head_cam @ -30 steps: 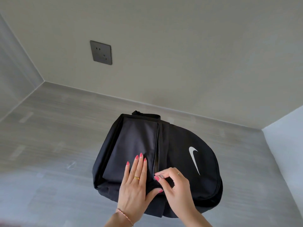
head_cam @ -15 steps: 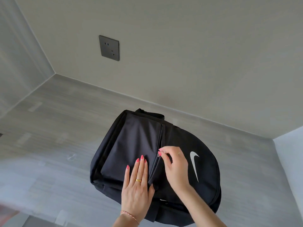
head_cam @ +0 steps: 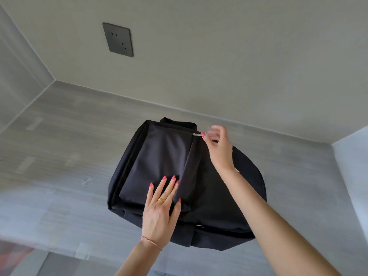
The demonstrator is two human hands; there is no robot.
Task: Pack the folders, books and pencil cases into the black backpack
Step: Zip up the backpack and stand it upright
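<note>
Backpack [head_cam: 219,206], black, is laid flat on the grey table [head_cam: 59,146], at about 6 o'clock from the wall socket [head_cam: 117,39]. Its front pocket panel is pressed down by the left hand [head_cam: 159,212], fingers straight and spread flat on the fabric at the pocket's 5 o'clock corner. The zipper pull [head_cam: 196,134], at the pocket's 1 o'clock corner, is pinched between the thumb and forefinger of the right hand [head_cam: 220,148], the other fingers being loosely raised. The pocket zip appears to be at the end of its run. For a clean finish, the fabric should be kept taut by the flat hand while the pull is drawn straight along the track, not lifted. No folders, books or pencil cases are seen.
</note>
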